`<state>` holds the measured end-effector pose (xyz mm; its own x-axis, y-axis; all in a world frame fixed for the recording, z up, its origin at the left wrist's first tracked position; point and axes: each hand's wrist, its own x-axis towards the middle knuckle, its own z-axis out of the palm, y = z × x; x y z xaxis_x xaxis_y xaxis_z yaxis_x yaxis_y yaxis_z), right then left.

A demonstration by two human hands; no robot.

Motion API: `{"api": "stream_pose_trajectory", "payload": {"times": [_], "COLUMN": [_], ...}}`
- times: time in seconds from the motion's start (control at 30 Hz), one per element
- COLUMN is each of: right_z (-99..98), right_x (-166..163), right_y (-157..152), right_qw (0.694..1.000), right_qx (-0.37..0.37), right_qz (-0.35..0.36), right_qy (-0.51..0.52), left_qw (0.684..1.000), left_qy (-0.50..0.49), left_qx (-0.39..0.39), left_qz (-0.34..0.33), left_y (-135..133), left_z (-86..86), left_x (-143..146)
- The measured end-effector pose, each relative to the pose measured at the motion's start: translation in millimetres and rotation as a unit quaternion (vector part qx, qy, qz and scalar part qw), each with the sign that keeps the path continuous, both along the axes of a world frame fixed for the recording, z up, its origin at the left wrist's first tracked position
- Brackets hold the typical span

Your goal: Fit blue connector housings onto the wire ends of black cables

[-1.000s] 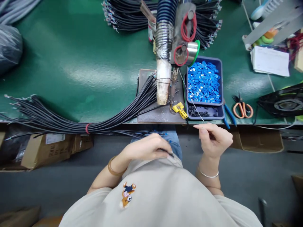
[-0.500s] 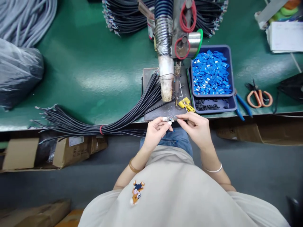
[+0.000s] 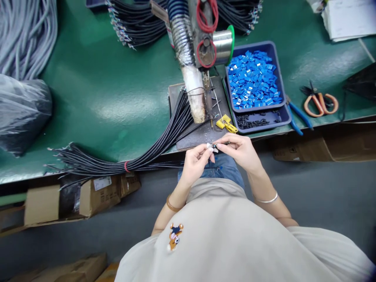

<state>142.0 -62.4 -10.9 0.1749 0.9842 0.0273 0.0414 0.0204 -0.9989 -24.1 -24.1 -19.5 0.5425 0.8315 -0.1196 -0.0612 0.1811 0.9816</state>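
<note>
My left hand (image 3: 195, 162) is closed in a pinch over the table's front edge, its thumb and index fingertips wrapped in white. What lies in that pinch is too small to make out. Close against it, my right hand (image 3: 239, 152) pinches a thin dark wire end, and the fingertips of both hands nearly meet. Just beyond sits a dark work board (image 3: 194, 137) with a yellow clip-like piece (image 3: 226, 123) on it. A bundle of black cables (image 3: 152, 152), tied with a red band, runs from the board along the edge to the left.
A soldering tip (image 3: 210, 105) and a taped extraction hose (image 3: 192, 82) hang over the board, beside a solder spool (image 3: 223, 47). Rightward stand a tray of blue connectors (image 3: 254, 80), blue-handled pliers (image 3: 298, 117) and orange-handled scissors (image 3: 320, 103). Cardboard boxes (image 3: 100, 196) are below.
The view has turned and shifted slightly, so the table things appear displaced. My right fingertips have come closer to my left ones, both hands still pinching.
</note>
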Motion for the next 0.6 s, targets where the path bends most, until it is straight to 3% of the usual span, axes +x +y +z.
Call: {"api": "stream_pose_trajectory", "payload": {"times": [0.43, 0.6], "right_z": [2.5, -1.1], "right_x": [-6, 4], "right_y": [0, 1], "right_qw": [1.000, 0.995], "right_qx": [-0.007, -0.066], "right_qz": [-0.015, 0.040], "right_qy": [-0.006, 0.066], "left_qw": [0.999, 0.995], "left_qy": [0.010, 0.024], "left_qx": [0.011, 0.092], "left_qz": [0.029, 0.039], "left_y": [-4, 3], "left_z": [-8.7, -11.7], "left_x": [2, -3]}}
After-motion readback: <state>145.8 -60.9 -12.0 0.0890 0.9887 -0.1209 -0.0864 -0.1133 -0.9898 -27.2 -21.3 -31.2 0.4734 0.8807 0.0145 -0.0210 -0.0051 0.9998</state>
